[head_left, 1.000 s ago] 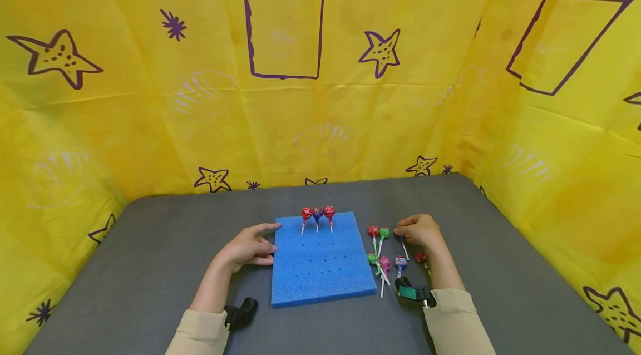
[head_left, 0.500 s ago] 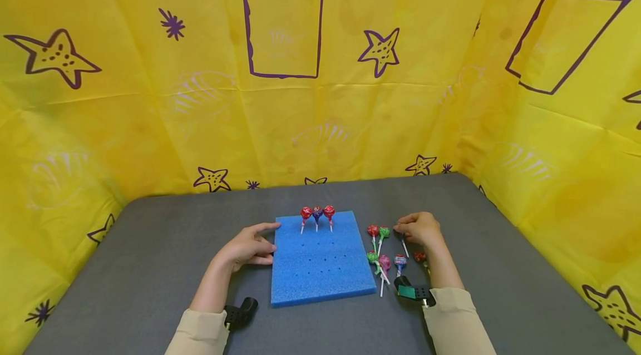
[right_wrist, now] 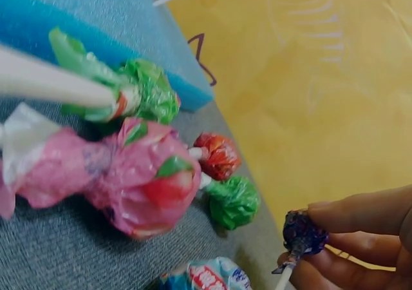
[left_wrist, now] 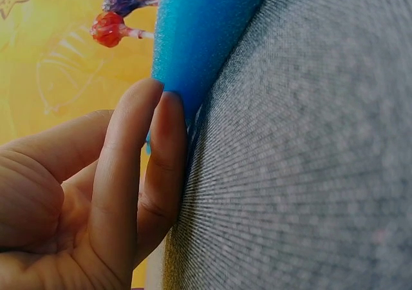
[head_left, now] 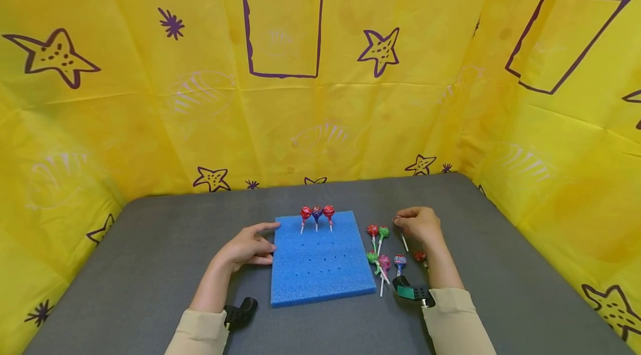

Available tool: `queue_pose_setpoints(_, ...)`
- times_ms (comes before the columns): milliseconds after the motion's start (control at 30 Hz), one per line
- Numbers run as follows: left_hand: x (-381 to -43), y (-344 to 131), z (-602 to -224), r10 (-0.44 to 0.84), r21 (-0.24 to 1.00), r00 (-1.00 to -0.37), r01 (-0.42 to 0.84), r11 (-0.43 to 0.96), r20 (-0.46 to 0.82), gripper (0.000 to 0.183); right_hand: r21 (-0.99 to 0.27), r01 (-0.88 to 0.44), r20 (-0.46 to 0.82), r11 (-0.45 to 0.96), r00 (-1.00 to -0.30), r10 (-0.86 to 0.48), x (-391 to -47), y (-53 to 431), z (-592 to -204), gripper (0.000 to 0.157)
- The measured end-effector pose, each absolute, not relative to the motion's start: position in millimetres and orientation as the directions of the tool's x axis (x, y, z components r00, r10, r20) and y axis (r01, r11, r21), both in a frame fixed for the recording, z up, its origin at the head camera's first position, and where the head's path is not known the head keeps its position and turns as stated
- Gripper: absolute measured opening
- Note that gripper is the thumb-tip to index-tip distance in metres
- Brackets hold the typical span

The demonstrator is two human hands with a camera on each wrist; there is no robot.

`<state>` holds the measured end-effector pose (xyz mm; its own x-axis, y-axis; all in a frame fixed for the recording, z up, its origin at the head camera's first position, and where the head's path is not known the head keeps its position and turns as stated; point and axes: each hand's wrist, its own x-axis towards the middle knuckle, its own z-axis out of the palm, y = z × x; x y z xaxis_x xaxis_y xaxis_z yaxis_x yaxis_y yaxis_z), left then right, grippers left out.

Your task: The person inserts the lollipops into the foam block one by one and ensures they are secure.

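Note:
A blue foam board [head_left: 320, 288] with small holes lies on the table. Two red lollipops, one of them the left red lollipop [head_left: 306, 212], and a purple lollipop [head_left: 317, 212] stand upright along its far side. My left hand [head_left: 250, 246] rests its extended fingertips against the board's left edge; the left wrist view shows the fingers [left_wrist: 116, 174] right at that edge. Right of the board, my right hand [head_left: 422, 226] pinches a dark purple lollipop [right_wrist: 304, 232] by its wrapped head, its white stick pointing down toward the table.
Between board and right hand lie loose lollipops: a red lollipop [head_left: 373, 230], green ones, a pink lollipop [right_wrist: 151, 180] and a blue lollipop [head_left: 399, 261]. Another red lollipop [head_left: 419, 256] lies by the right wrist. A yellow patterned cloth [head_left: 280, 121] surrounds the grey table [head_left: 165, 249].
My right hand has moved slightly up and away with the purple lollipop, whose stick has risen with it. The left hand and the board have stayed in place.

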<state>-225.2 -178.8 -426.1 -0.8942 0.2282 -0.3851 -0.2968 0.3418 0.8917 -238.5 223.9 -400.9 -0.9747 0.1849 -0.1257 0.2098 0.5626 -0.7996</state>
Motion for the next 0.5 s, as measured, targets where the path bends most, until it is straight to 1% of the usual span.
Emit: queue_pose_setpoints(500, -226, -178, -425, 0.227, 0.890, -0.895, -0.296, 0.347, -0.385, 0.063, -0.833, 0.160, -0.031, 0.529, -0.969, 0.244, -237, 211, -390, 0.033)
